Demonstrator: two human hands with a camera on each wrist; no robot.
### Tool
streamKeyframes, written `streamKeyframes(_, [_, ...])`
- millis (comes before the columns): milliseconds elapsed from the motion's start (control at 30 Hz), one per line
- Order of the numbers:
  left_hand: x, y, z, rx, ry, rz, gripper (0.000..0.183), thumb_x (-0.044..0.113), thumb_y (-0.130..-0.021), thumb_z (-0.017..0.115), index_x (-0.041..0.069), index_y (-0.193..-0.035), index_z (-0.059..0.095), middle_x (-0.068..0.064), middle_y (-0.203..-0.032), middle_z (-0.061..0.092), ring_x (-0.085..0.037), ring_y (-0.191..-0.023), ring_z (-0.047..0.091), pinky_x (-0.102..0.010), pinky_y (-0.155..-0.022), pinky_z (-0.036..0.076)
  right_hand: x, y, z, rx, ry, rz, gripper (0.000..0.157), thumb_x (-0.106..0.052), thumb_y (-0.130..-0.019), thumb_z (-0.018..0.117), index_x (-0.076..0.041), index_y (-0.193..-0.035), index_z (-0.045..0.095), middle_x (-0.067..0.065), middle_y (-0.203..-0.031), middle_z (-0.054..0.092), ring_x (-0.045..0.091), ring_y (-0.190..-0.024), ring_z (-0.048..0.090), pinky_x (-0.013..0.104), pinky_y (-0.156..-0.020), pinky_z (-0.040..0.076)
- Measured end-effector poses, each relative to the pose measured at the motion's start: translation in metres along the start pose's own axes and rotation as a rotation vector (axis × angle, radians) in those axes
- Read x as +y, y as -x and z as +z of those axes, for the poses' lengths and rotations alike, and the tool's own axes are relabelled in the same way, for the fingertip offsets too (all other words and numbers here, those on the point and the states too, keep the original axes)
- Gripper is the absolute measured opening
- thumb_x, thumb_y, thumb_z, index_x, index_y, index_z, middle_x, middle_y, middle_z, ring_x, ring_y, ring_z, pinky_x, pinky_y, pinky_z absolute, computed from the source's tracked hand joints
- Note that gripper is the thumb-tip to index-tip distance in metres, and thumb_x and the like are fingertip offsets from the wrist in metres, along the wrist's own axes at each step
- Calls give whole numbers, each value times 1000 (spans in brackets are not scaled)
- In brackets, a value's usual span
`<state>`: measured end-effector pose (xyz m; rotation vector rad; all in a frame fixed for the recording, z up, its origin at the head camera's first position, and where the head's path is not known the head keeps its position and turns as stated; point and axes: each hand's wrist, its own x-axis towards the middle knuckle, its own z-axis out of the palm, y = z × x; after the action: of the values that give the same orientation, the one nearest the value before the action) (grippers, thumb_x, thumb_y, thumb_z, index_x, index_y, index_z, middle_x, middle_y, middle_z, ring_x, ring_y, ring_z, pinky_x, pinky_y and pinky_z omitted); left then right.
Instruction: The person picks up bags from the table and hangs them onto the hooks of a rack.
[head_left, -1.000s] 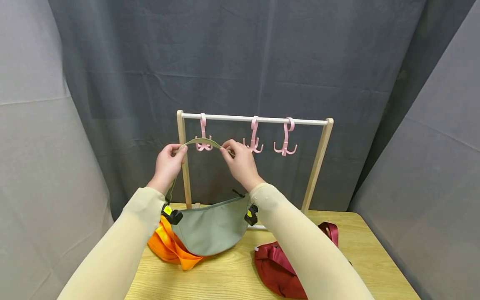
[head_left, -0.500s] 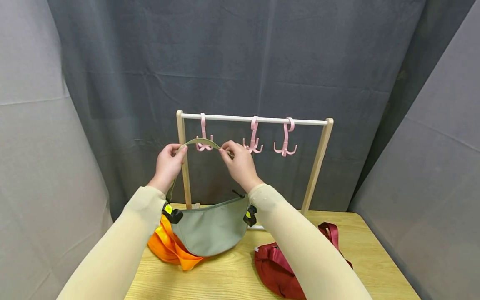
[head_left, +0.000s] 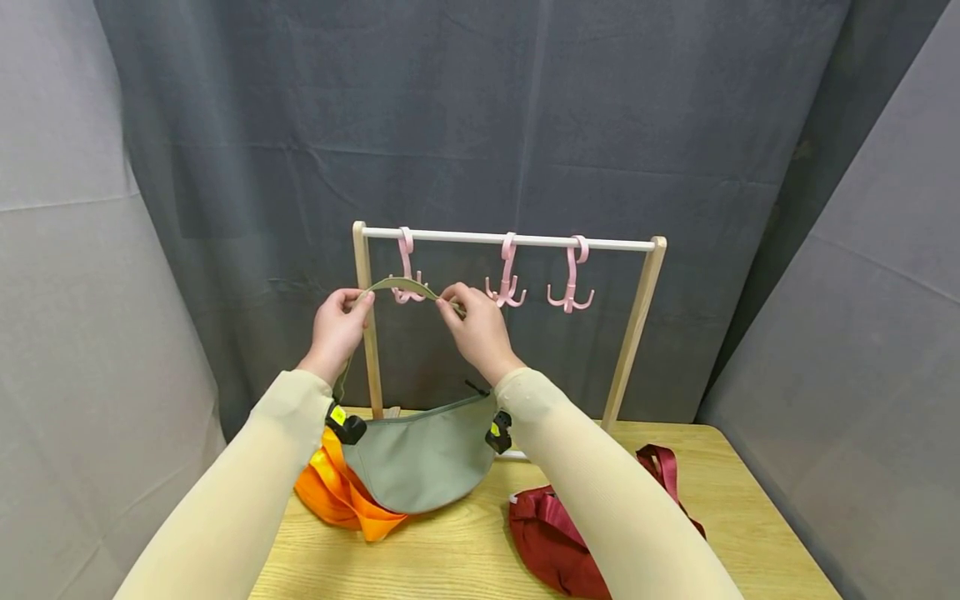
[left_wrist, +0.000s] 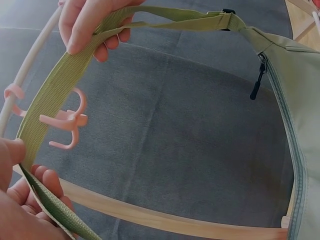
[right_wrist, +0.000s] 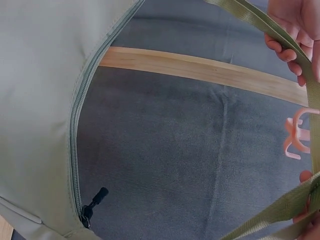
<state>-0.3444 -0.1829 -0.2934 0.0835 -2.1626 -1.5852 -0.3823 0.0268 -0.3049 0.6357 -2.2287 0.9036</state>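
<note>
A grey-green crescent-shaped bag (head_left: 427, 458) hangs below both hands by its olive webbing strap (head_left: 405, 284). My left hand (head_left: 337, 329) pinches the strap at the left between thumb and fingers. On the right, my right hand (head_left: 478, 329) pinches it too, and the stretch between them arches upward. Behind that arch, the leftmost pink hook (head_left: 406, 250) hangs from the rack's bar, its prongs partly covered by the strap. In the left wrist view, the strap (left_wrist: 55, 95) passes across the pink hook (left_wrist: 70, 120). A black zipper pull (right_wrist: 95, 202) shows at one end of the bag's zipper.
The rack has a white bar (head_left: 457, 237) and wooden posts (head_left: 633, 333). Two more pink hooks, a middle one (head_left: 508, 271) and a right one (head_left: 572, 275), hang there. An orange bag (head_left: 337, 492) and a dark red bag (head_left: 551, 542) lie on the wooden table (head_left: 442, 567).
My right hand has shifted very slightly left along with the strap. The leftmost pink hook has swung a little. The left hand has hardly moved.
</note>
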Motion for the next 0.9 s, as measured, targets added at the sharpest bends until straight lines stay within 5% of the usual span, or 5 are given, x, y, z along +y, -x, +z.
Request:
streamKeyframes(300, [-9,0,2,-20,-20,-33,39,34,-97,56,3,-121,58,-3,-96,54,-23,-82,57,-24,-67,42,3,-1,2,-15,11,23,14,-32,-95,61,-19,-97,66,-2,-87,66,13,-80,59,33,-75,48])
streamKeyframes(900, [-22,1,3,-48,-31,-58,43,36,-98,55,3,-125,56,-8,-100,55,-33,-94,58,-26,-71,43,9,6,10,-86,-3,60,13,-33,-96,60,-21,-99,64,-2,-93,68,12,-87,64,34,-81,51])
